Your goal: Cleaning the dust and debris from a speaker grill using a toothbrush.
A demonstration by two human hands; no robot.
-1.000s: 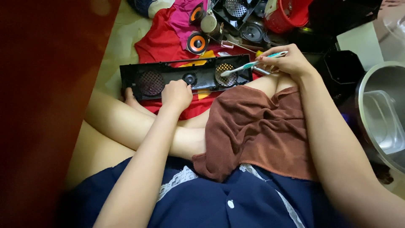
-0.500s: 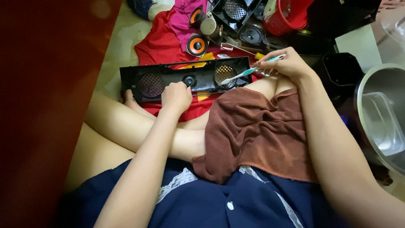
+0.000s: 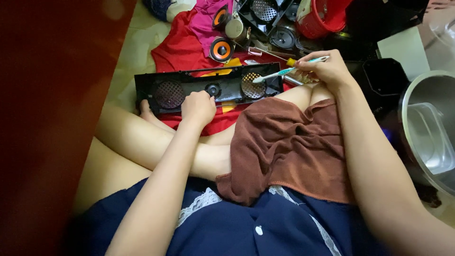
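A long black speaker front panel (image 3: 189,87) with round mesh grilles stands on its edge in front of my crossed legs. My left hand (image 3: 198,107) grips its lower edge near the middle. My right hand (image 3: 327,70) holds a white and teal toothbrush (image 3: 289,71), whose bristle end touches the right mesh grille (image 3: 250,86). A brown towel (image 3: 289,147) lies over my right thigh.
Red and pink cloth (image 3: 182,45) lies on the floor beyond the panel. On it lie orange-coned speaker drivers (image 3: 221,49), black speaker parts and a red basket (image 3: 322,16). A large steel bowl (image 3: 429,130) with a clear container inside stands at the right. A dark red surface fills the left.
My right hand has moved the toothbrush slightly across the right grille. My left hand stays on the panel.
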